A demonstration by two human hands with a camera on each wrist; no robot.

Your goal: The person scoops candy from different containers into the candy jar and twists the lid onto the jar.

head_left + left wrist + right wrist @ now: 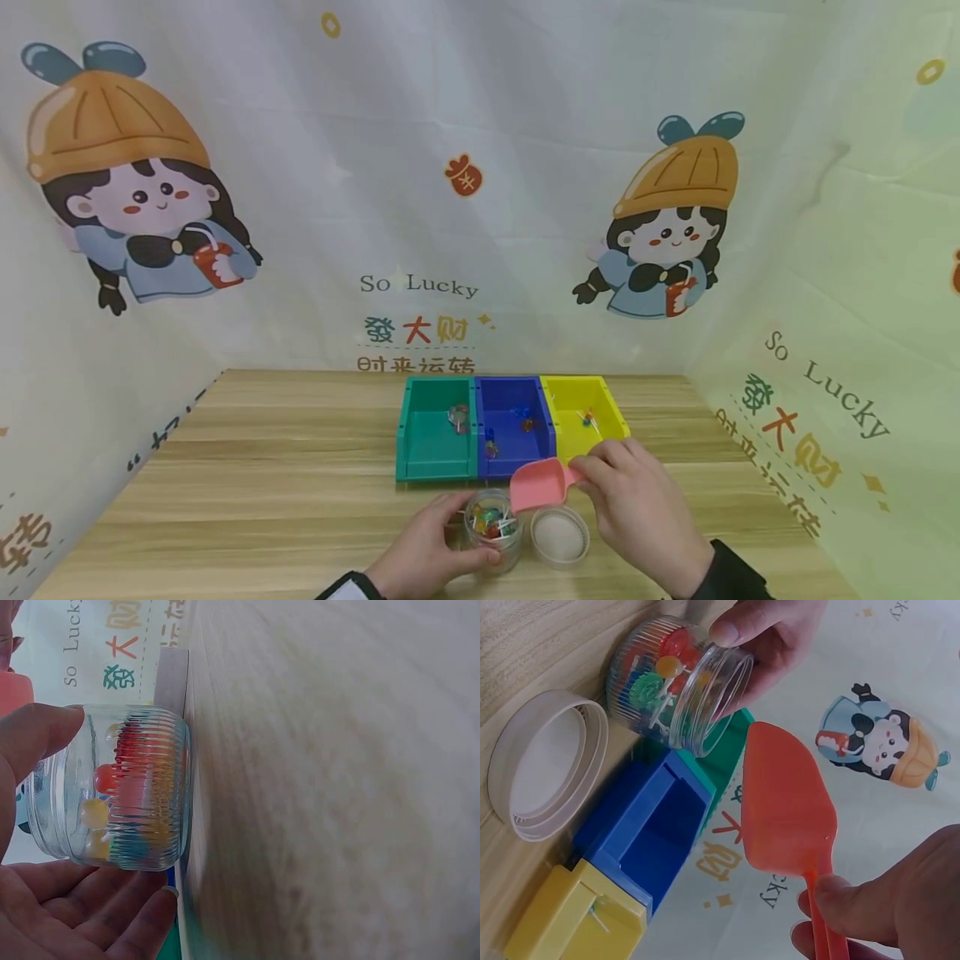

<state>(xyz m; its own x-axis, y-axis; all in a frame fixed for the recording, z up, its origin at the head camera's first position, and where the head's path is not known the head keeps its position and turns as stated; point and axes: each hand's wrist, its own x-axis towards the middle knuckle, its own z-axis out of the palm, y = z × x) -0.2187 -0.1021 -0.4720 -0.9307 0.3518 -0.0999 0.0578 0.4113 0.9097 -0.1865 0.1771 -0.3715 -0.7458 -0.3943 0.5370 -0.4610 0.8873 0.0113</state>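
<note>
My left hand (438, 537) holds a clear ribbed glass jar (139, 787) on the table, thumb on one side and fingers on the other. Inside the open jar are small colourful pieces (664, 682), some with white sticks and round heads. In my right hand (637, 504) is a pink scoop (784, 799), its handle pinched between thumb and fingers. In the head view the scoop's blade hangs just above the jar's right rim; whether the two touch I cannot tell. A white round lid (560, 537) lies beside the jar, under the scoop.
Behind the jar stand three joined bins: green (431, 442), blue (517, 458) and yellow (577, 387). Each has a few small pieces in it. Wood-patterned table surface (262, 500) stretches to the left. A printed cloth (525, 250) hangs around the back and sides.
</note>
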